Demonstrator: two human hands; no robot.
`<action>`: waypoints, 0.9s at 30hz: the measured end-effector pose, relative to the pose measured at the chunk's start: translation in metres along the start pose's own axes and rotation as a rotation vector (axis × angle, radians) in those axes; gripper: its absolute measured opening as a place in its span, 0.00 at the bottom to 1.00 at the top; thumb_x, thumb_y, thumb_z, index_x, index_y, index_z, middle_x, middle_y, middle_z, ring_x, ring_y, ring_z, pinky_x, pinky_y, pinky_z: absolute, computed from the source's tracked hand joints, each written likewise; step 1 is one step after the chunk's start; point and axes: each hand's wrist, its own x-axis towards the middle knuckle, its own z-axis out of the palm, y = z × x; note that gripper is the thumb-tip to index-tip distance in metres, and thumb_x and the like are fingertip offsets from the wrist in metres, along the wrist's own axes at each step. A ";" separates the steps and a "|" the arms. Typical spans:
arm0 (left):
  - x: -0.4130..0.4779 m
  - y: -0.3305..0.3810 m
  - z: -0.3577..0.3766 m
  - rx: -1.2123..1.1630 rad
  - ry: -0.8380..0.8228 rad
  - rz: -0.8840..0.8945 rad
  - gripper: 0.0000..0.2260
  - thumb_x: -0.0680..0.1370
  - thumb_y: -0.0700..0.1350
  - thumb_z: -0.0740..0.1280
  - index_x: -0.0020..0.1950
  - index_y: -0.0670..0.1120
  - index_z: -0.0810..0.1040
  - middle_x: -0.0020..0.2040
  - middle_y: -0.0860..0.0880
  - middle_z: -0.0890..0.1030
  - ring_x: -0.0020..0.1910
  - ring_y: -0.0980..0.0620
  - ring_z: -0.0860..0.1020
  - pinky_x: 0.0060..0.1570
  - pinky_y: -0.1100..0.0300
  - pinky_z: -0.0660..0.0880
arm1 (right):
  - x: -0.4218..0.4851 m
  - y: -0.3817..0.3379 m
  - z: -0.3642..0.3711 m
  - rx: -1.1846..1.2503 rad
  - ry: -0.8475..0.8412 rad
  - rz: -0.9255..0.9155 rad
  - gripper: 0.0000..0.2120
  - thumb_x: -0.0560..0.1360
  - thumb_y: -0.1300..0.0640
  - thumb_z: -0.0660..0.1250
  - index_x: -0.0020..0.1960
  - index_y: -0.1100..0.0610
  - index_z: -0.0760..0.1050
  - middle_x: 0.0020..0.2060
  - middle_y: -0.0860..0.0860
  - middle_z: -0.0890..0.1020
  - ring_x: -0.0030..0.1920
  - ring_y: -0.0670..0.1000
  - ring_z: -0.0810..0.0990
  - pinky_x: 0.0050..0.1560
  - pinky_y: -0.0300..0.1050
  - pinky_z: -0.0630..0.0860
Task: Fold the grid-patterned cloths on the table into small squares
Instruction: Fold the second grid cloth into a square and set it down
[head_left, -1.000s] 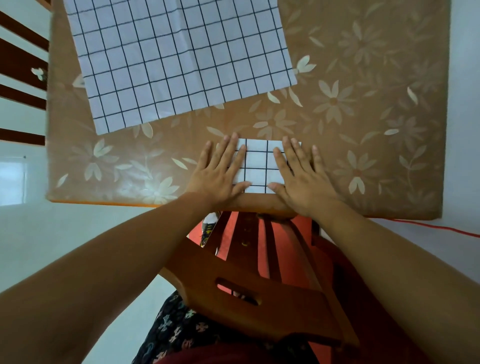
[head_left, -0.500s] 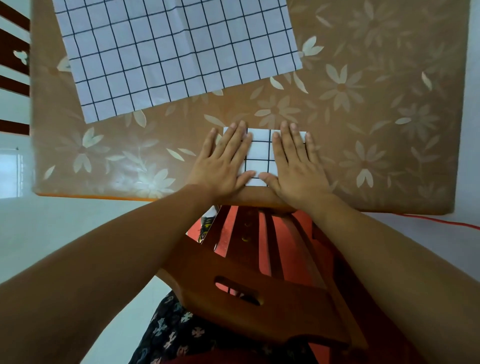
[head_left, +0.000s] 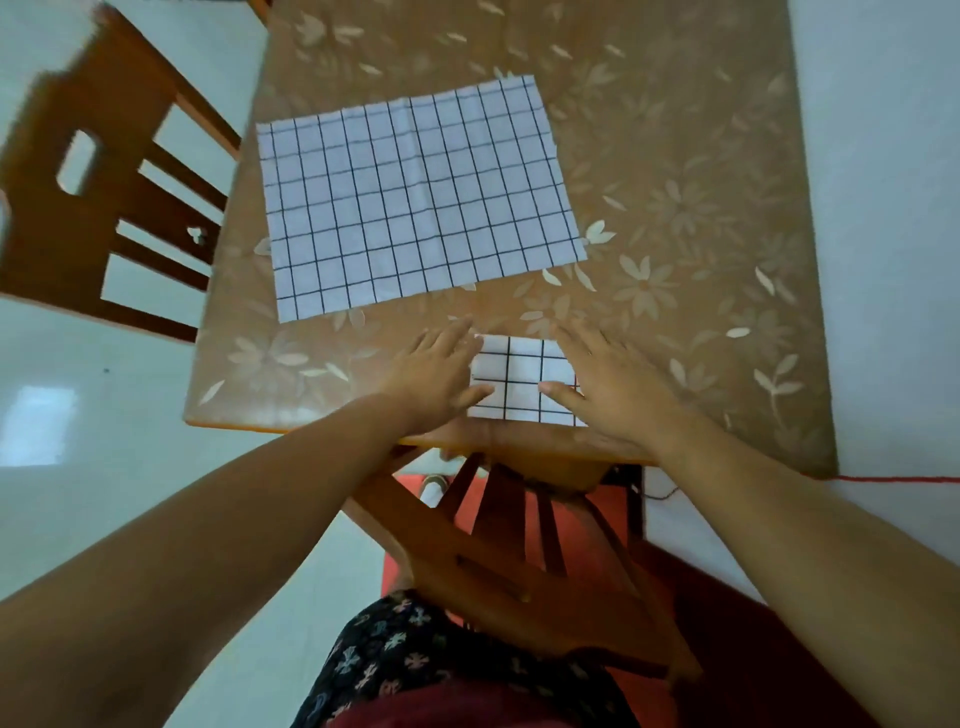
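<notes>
A small folded grid-patterned cloth (head_left: 522, 379) lies near the table's front edge. My left hand (head_left: 436, 374) rests flat on its left edge, fingers spread, thumb on the cloth. My right hand (head_left: 608, 384) lies flat over its right edge, thumb pointing across the cloth. Neither hand grips it. A larger white cloth with black grid lines (head_left: 415, 197) lies spread flat farther back on the table, creased down its middle.
The table (head_left: 675, 208) has a brown cover with pale flowers. A wooden chair (head_left: 93, 197) stands at the left side. Another wooden chair back (head_left: 519, 561) is just below the front edge. A red cord (head_left: 893, 478) runs off to the right.
My hands have slid apart to the folded cloth's two sides, uncovering more of it. The view has tilted back, so the whole spread cloth and the left chair now show.
</notes>
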 end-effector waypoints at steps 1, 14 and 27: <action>-0.010 -0.002 -0.010 -0.067 0.006 -0.026 0.31 0.83 0.62 0.58 0.82 0.49 0.57 0.83 0.47 0.53 0.80 0.43 0.57 0.78 0.43 0.57 | -0.002 -0.002 -0.010 0.029 -0.018 0.008 0.35 0.81 0.36 0.57 0.82 0.53 0.56 0.82 0.52 0.56 0.80 0.56 0.59 0.75 0.56 0.64; -0.137 -0.038 -0.118 -0.251 0.156 -0.334 0.31 0.79 0.64 0.65 0.79 0.54 0.65 0.78 0.52 0.65 0.76 0.46 0.65 0.72 0.47 0.65 | 0.003 -0.144 -0.141 0.013 -0.177 -0.046 0.35 0.76 0.34 0.65 0.77 0.50 0.66 0.75 0.52 0.69 0.74 0.56 0.69 0.67 0.54 0.71; -0.356 -0.236 -0.118 -0.320 0.285 -0.603 0.32 0.78 0.64 0.67 0.78 0.52 0.67 0.76 0.47 0.69 0.73 0.45 0.70 0.70 0.50 0.69 | 0.046 -0.417 -0.123 -0.106 -0.108 -0.250 0.35 0.75 0.35 0.66 0.77 0.48 0.66 0.74 0.53 0.72 0.71 0.57 0.73 0.67 0.57 0.74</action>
